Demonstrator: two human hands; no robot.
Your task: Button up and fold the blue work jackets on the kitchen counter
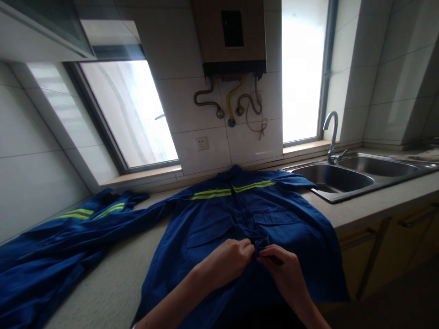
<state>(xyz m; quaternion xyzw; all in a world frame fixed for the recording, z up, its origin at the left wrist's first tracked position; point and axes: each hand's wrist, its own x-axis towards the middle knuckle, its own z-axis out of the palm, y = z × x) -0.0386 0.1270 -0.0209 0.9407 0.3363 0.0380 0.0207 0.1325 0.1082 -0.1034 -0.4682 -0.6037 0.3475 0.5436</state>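
A blue work jacket (212, 219) with yellow-green reflective stripes lies spread on the counter, collar toward the wall. My left hand (236, 256) pinches the front placket, and my right hand (279, 260) grips the same strip of cloth from the other side. Between the two hands the fabric is bunched and raised. Whether a button is between the fingers is hidden. Flapped chest pockets lie on both sides of the front opening, above my hands. The jacket's lower part hangs over the counter's front edge.
A second blue striped garment (44, 256) lies on the counter (113, 278) at the left. On the right are a double steel sink (332, 180) and a faucet (331, 137); one jacket sleeve reaches its rim. A water heater (231, 34) with pipes hangs on the wall.
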